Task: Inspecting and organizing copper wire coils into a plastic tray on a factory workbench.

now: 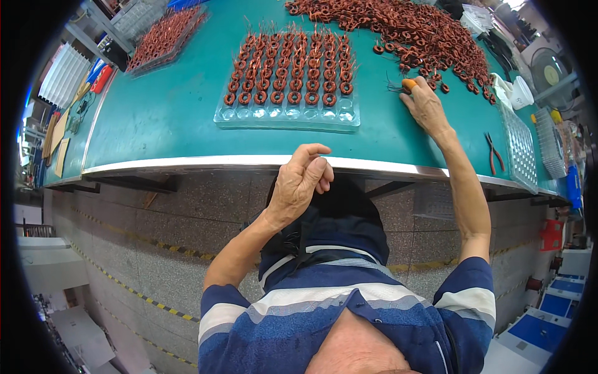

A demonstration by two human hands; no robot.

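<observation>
My right hand [428, 111] reaches over the green table beside the loose coils, an orange finger cot [408, 84] on one finger. Its fingertips are pinched together, and thin dark wire leads [393, 88] stick out past them. These look like the leads of a copper wire-wound coil, whose ring my fingers hide. Loosely closed, my left hand [302, 181] hovers at the table's front edge with nothing visible in it. Ahead of it lies a clear plastic tray [286, 118] with rows of upright ring coils [294, 98], leads pointing up. The nearest row of pockets holds no coils.
A large heap of loose coils [430, 37] covers the far right of the table [156, 124]. Another filled tray [163, 43] stands far left. Red-handled pliers [495, 159], an upright clear tray [522, 149] and a white cup [521, 93] are at the right.
</observation>
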